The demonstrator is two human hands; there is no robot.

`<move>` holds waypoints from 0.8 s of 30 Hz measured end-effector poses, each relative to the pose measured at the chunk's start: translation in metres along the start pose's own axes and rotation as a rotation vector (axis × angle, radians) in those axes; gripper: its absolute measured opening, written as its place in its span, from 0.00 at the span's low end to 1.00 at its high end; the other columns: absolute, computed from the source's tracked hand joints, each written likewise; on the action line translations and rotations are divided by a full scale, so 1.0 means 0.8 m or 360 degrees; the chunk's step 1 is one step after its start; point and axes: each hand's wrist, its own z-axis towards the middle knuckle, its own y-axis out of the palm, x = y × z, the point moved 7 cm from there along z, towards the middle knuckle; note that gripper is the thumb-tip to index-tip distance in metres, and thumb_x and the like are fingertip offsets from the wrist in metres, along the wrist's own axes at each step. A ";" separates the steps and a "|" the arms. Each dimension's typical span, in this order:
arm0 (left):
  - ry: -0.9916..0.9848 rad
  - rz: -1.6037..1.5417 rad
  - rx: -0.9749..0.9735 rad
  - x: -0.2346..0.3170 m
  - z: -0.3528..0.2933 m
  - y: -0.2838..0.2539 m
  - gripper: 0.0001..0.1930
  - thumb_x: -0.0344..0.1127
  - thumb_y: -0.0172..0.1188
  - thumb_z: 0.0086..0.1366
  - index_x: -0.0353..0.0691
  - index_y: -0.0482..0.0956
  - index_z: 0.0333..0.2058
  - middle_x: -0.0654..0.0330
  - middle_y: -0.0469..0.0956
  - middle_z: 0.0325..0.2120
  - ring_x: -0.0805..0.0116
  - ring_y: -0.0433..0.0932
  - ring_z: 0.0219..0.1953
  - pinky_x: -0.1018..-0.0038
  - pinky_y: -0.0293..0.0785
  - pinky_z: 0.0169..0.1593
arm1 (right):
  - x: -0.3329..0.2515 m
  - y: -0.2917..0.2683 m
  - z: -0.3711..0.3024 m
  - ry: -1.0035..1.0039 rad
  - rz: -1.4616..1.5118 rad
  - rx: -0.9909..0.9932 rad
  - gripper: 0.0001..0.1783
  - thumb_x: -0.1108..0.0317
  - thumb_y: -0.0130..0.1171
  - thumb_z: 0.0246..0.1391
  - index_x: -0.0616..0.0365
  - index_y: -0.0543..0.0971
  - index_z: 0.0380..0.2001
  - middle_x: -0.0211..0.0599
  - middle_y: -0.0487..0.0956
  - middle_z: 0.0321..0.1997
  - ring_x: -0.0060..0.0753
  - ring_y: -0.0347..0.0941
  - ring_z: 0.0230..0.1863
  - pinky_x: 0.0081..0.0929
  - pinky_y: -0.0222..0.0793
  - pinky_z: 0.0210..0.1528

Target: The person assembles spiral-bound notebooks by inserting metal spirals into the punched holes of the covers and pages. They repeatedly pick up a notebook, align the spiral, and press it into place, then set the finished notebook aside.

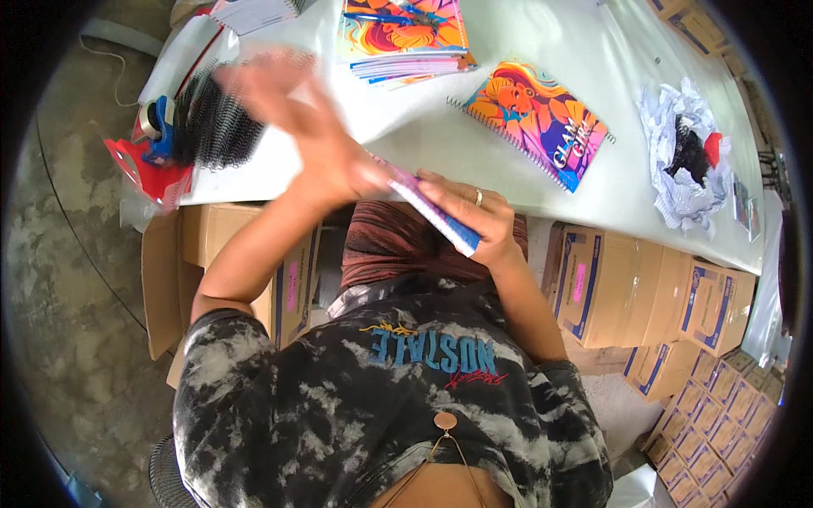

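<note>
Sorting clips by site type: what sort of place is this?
Probably a small bookbinding or packing workshop, though I can't be certain. A heap of black wire coils and a spiral-bound notebook lie on the white-covered table, with cardboard boxes stacked nearby.

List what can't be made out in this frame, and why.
Head view: left hand, exact finger pose; motion blur.
Head view: held notebook, most of its cover; nearly edge-on, partly behind the right hand.
Head view: notebook stack, far end; cut off by the top edge.
Head view: black coils, part of the pile; behind blurred fingers.
</note>
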 end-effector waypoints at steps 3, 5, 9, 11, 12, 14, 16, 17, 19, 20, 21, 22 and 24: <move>0.0628 -0.0103 0.0104 0.106 0.028 -0.012 0.52 0.74 0.46 0.49 0.27 0.57 0.56 0.36 0.59 0.52 0.36 0.55 0.57 0.38 0.43 0.58 | 0.018 -0.017 -0.005 0.0063 0.0023 0.0139 0.16 0.82 0.51 0.45 0.67 0.77 0.39 0.52 0.78 0.41 0.45 0.76 0.43 0.30 0.71 0.45; 0.0744 0.0159 0.0322 0.110 0.075 -0.050 0.52 0.74 0.38 0.52 0.25 0.55 0.56 0.35 0.52 0.56 0.39 0.48 0.60 0.40 0.38 0.59 | 0.017 -0.015 0.005 0.0044 0.0021 0.0095 0.16 0.82 0.51 0.45 0.67 0.77 0.39 0.51 0.78 0.41 0.44 0.77 0.43 0.30 0.72 0.45; 0.0021 0.0329 0.0492 0.074 0.122 -0.065 0.44 0.70 0.39 0.54 0.36 0.59 0.57 0.40 0.53 0.55 0.50 0.51 0.58 0.53 0.49 0.58 | 0.008 -0.001 0.006 0.0080 0.0036 0.0070 0.20 0.80 0.56 0.42 0.64 0.76 0.43 0.47 0.78 0.43 0.42 0.76 0.43 0.30 0.72 0.45; 0.0178 -0.0095 -0.0297 0.089 0.023 0.015 0.45 0.73 0.51 0.46 0.47 0.63 0.55 0.43 0.64 0.48 0.51 0.62 0.53 0.49 0.55 0.53 | 0.020 -0.006 0.001 0.0125 -0.0011 0.0145 0.23 0.79 0.59 0.40 0.62 0.75 0.45 0.45 0.77 0.44 0.41 0.76 0.44 0.31 0.72 0.44; 0.0348 -0.0444 -0.0638 0.113 0.016 0.022 0.43 0.73 0.51 0.46 0.51 0.63 0.55 0.47 0.64 0.48 0.51 0.60 0.55 0.46 0.51 0.55 | 0.020 -0.006 0.001 0.0109 -0.0009 0.0135 0.24 0.79 0.59 0.40 0.62 0.75 0.46 0.45 0.77 0.45 0.41 0.76 0.44 0.31 0.72 0.44; 0.0805 -0.0148 0.0231 0.125 0.036 -0.017 0.42 0.73 0.49 0.46 0.45 0.68 0.51 0.57 0.66 0.51 0.51 0.57 0.57 0.49 0.52 0.56 | 0.016 -0.004 0.002 0.0078 -0.0004 0.0113 0.25 0.80 0.58 0.40 0.62 0.74 0.46 0.44 0.77 0.45 0.42 0.76 0.44 0.31 0.73 0.44; 0.0520 0.0188 0.0589 0.104 0.113 -0.064 0.43 0.74 0.49 0.46 0.44 0.67 0.52 0.56 0.65 0.51 0.49 0.57 0.57 0.48 0.51 0.56 | 0.010 0.003 0.003 0.0082 0.0001 0.0042 0.26 0.79 0.59 0.39 0.62 0.73 0.47 0.43 0.77 0.45 0.42 0.76 0.44 0.31 0.72 0.44; 0.0371 0.0244 0.0585 0.097 0.128 -0.067 0.44 0.74 0.49 0.45 0.44 0.67 0.52 0.55 0.65 0.51 0.49 0.57 0.57 0.48 0.50 0.56 | 0.006 0.006 0.006 0.0021 -0.0030 0.0042 0.26 0.79 0.60 0.39 0.62 0.73 0.47 0.43 0.77 0.45 0.42 0.76 0.44 0.31 0.72 0.44; 0.0150 0.0064 0.0074 0.084 0.069 -0.004 0.45 0.74 0.49 0.45 0.43 0.67 0.52 0.54 0.64 0.51 0.47 0.57 0.57 0.47 0.49 0.57 | 0.016 0.010 0.003 0.0139 0.0000 0.0036 0.26 0.79 0.59 0.38 0.61 0.74 0.47 0.44 0.77 0.46 0.42 0.76 0.44 0.31 0.72 0.45; 0.0209 -0.0180 -0.0199 0.092 0.025 0.024 0.46 0.75 0.49 0.45 0.42 0.67 0.52 0.53 0.64 0.52 0.46 0.56 0.57 0.47 0.49 0.57 | 0.020 0.002 0.003 0.0252 0.0058 0.0093 0.26 0.80 0.59 0.38 0.61 0.74 0.47 0.44 0.77 0.45 0.43 0.75 0.45 0.32 0.71 0.46; 0.0431 -0.0372 -0.0349 0.121 0.020 0.021 0.46 0.75 0.49 0.44 0.42 0.67 0.53 0.52 0.64 0.52 0.45 0.56 0.57 0.46 0.48 0.57 | 0.022 -0.001 0.001 0.0272 0.0094 0.0117 0.26 0.80 0.58 0.38 0.61 0.74 0.47 0.44 0.77 0.45 0.43 0.75 0.45 0.32 0.71 0.46; 0.0660 -0.0325 -0.0221 0.136 0.021 0.007 0.47 0.75 0.49 0.44 0.41 0.66 0.53 0.51 0.63 0.52 0.45 0.56 0.57 0.46 0.47 0.57 | 0.025 -0.003 0.002 0.0291 0.0131 0.0141 0.26 0.80 0.58 0.38 0.61 0.74 0.47 0.44 0.77 0.45 0.44 0.75 0.46 0.33 0.71 0.46; 0.0763 -0.0076 0.0246 0.130 0.062 -0.024 0.48 0.76 0.49 0.43 0.40 0.66 0.53 0.50 0.63 0.52 0.43 0.56 0.57 0.45 0.46 0.57 | 0.014 -0.002 0.007 0.0169 0.0002 0.0143 0.26 0.81 0.58 0.38 0.61 0.74 0.47 0.44 0.77 0.45 0.43 0.75 0.45 0.32 0.71 0.46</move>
